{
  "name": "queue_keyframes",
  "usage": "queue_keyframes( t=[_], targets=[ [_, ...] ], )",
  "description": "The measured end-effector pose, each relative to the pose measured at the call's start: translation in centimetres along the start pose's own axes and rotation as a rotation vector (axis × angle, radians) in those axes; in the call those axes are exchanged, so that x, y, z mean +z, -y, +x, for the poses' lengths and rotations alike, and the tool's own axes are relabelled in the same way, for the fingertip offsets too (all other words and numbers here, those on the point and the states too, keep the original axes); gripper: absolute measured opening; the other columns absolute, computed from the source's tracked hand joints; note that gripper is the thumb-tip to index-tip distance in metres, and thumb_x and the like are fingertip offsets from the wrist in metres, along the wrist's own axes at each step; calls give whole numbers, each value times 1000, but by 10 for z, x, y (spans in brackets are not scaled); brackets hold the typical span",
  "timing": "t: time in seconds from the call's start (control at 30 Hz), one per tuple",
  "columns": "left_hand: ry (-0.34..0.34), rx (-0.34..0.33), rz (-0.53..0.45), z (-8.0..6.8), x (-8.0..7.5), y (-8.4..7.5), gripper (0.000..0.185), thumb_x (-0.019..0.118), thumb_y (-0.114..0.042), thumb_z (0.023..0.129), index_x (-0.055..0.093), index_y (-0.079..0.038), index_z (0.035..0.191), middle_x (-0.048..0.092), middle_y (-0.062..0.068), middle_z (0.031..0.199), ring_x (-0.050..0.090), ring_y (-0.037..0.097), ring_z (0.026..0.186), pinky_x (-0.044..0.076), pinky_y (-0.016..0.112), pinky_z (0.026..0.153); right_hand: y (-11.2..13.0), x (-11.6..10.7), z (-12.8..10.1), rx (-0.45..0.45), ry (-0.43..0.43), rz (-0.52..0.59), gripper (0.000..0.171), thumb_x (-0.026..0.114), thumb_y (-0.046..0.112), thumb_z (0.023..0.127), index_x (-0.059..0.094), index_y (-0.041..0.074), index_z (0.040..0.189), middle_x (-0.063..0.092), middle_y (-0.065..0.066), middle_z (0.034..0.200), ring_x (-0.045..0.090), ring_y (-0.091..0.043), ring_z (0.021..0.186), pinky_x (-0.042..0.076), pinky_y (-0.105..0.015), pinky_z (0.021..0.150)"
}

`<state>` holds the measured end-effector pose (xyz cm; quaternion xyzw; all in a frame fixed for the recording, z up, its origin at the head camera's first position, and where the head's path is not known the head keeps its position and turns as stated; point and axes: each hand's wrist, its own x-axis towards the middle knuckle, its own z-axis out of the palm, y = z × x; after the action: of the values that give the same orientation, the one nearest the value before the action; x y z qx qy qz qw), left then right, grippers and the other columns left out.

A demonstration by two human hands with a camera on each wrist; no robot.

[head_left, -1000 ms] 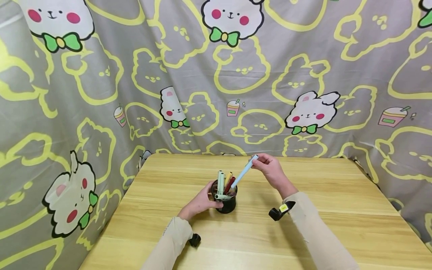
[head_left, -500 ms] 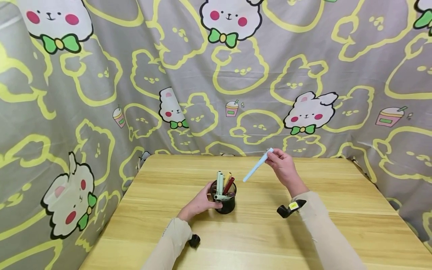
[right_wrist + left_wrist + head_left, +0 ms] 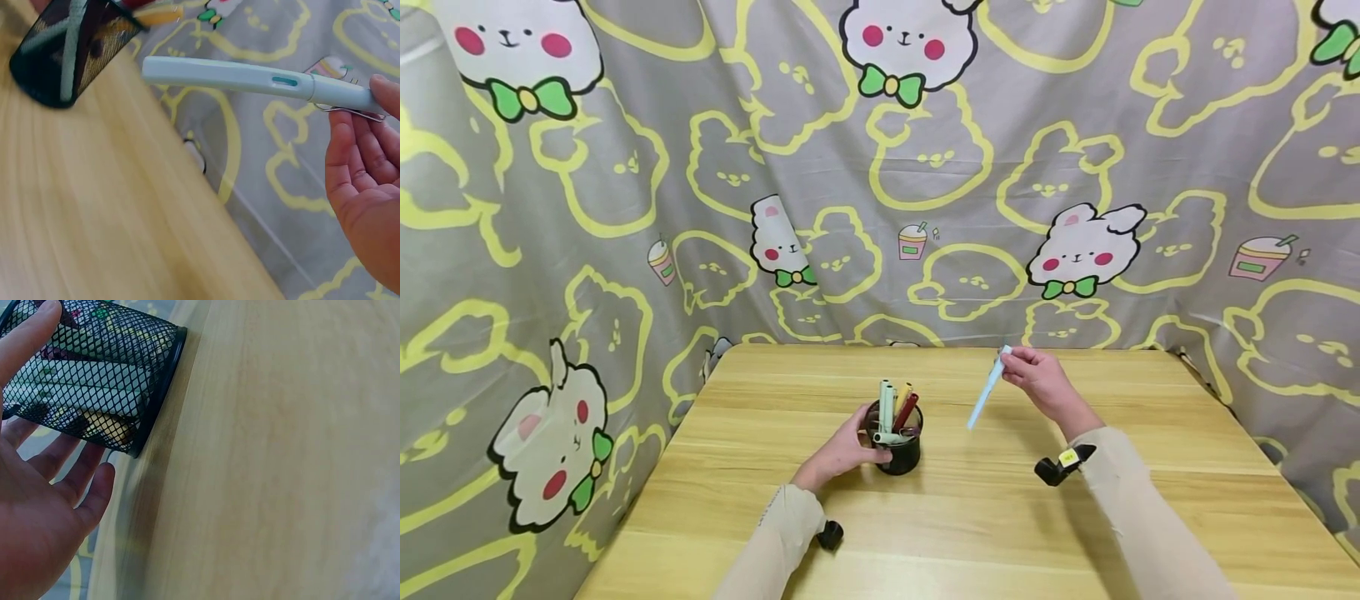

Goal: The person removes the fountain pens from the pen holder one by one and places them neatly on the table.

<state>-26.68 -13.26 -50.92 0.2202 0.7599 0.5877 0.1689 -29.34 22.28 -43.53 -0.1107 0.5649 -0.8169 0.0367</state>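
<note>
Plainly, the right hand (image 3: 1039, 382) pinches a pale blue pen (image 3: 988, 388) between thumb and fingers at its clip (image 3: 350, 112) end; from those fingers the pen slants down over the table (image 3: 955, 533), its far end apart from the cup (image 3: 904, 460). The left hand (image 3: 842, 448) grips this black mesh cup, thumb on one side, fingers on the other. Above the left thumb rise green pens (image 3: 887, 412), a yellow pen (image 3: 904, 395) and a red pen (image 3: 907, 409).

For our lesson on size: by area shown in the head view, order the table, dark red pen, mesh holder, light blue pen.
Largest to smallest:
Table
Mesh holder
Light blue pen
Dark red pen, partly hidden
</note>
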Motion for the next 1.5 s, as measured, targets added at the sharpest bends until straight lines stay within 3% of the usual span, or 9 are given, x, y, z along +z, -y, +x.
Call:
queue_keyframes(
  t=[0.13,0.33,0.5,0.63,0.83,0.9,1.07,1.5],
  targets=[
    [-12,11,21,-1,1,1,84,78,-10,77,29,-13,145,42,11,136,51,26,110,45,36,90,-8,-10,0,42,11,-71,27,50,-1,96,72,14,87,67,0,84,62,-10,76,52,-24,75],
    [-23,13,27,0,1,2,85,80,-13,76,31,-17,145,43,7,136,51,25,111,44,37,91,-17,-20,0,84,10,-83,25,51,-2,95,70,12,87,67,1,84,61,-9,76,52,-23,74],
    [-18,11,21,0,1,4,85,80,-12,76,31,-16,145,43,7,136,51,25,112,44,37,92,-25,-28,1,116,9,-127,22,53,-1,95,69,12,88,66,3,84,61,-8,76,52,-24,76],
    [-24,9,9,-1,2,2,86,79,-11,76,30,-14,145,42,9,137,51,25,111,44,36,92,-31,-33,3,142,12,-158,15,56,1,94,70,6,94,67,2,85,61,-8,76,52,-23,76],
    [-9,-9,0,-10,3,-23,85,77,-7,77,28,-8,146,41,14,138,49,27,113,43,38,93,-39,-36,7,169,52,-278,13,57,4,94,68,4,99,66,0,87,61,-7,77,52,-26,78],
    [-5,-12,3,-14,3,-31,84,77,-7,78,28,-7,146,41,14,138,50,27,112,44,38,92,-40,-36,7,172,67,-337,17,56,5,94,65,-4,106,66,-1,89,60,-7,78,52,-27,79],
    [-7,-17,-1,-14,3,-33,85,77,-7,78,27,-8,147,41,13,138,51,27,111,45,37,90,-46,-32,8,173,80,-468,40,55,7,95,47,-24,120,66,-5,90,60,-7,78,52,-33,81],
    [-12,-6,6,-13,3,-30,83,77,-7,78,29,-8,145,42,12,137,49,26,113,44,37,93,-64,-31,17,208,34,-511,42,62,11,91,50,-20,117,68,-6,89,62,-9,76,53,-31,75]
  ],
)
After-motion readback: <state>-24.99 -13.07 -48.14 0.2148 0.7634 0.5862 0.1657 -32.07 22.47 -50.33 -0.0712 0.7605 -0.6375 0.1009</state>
